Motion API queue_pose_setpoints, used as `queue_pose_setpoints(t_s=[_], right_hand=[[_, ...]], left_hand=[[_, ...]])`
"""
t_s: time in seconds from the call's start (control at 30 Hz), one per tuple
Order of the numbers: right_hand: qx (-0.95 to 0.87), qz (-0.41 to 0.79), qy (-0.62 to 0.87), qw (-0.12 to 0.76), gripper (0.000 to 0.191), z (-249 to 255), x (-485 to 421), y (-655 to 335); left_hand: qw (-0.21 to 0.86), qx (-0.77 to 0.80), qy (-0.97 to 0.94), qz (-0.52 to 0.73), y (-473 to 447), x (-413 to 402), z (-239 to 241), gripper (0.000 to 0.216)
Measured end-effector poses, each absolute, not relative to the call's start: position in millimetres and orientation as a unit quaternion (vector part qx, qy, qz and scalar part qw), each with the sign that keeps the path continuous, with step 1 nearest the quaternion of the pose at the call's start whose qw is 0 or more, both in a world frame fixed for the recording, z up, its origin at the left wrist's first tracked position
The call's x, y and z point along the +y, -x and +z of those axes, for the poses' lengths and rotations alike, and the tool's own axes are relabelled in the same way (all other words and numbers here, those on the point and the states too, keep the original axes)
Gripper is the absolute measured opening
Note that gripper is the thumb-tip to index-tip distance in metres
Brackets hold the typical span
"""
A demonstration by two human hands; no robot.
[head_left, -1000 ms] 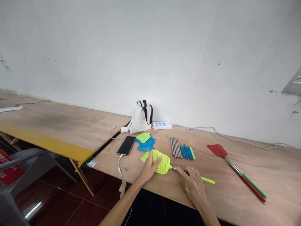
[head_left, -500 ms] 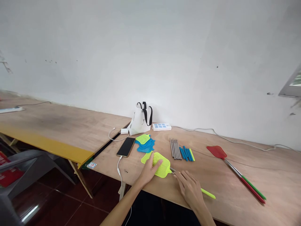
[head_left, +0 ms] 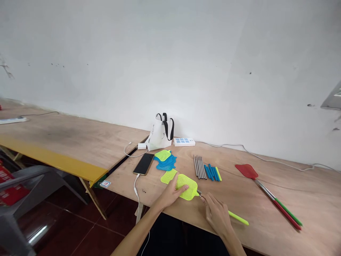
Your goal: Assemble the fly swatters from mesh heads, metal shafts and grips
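Swatter (head_left: pixel 191 182) is nudged slightly right vs. 0.5 s ago, over table (head_left: pixel 314 199); head (head_left: pixel 192 192) pinched by L hand (head_left: pixel 170 193), fingers mostly hidden beneath; shaft (head_left: pixel 199 193) held in R hand (head_left: pixel 217 213), mid-part covered.

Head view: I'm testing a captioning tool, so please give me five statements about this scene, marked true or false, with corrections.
1. The left hand holds a yellow-green perforated plastic swatter head. True.
2. The right hand grips the red plastic swatter head. False: it is at the silvery metal rod of the yellow-green one; the red plastic swatter head lies apart, farther right.
3. A white cable is plugged into the flat, dark-screened phone. True.
4. The blue cylindrical grips lie left of the loose grey metal rods. False: the blue cylindrical grips lie right of the loose grey metal rods.
5. The white bag with black handles stands left of the white power strip. True.
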State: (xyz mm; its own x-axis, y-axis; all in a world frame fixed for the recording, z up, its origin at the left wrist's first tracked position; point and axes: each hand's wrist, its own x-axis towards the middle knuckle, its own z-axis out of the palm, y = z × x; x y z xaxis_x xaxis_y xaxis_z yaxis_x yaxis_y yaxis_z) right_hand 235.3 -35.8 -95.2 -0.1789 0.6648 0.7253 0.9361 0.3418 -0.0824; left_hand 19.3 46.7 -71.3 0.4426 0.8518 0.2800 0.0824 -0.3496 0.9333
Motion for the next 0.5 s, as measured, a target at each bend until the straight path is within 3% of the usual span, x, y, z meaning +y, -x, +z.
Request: queue_pose_setpoints(t_s=[0.17,0.5], right_hand=[[-0.753,-0.206,0.538,0.317,0.038,-99,-32,-237],[-0.764,-0.191,0.541,0.295,0.037,-102,-25,-237]], left_hand=[[0.395,0.396,-0.708,0.432,-16,56,-73,0.043],[0.359,0.430,-0.739,0.375,39,89,-59,0.062]])
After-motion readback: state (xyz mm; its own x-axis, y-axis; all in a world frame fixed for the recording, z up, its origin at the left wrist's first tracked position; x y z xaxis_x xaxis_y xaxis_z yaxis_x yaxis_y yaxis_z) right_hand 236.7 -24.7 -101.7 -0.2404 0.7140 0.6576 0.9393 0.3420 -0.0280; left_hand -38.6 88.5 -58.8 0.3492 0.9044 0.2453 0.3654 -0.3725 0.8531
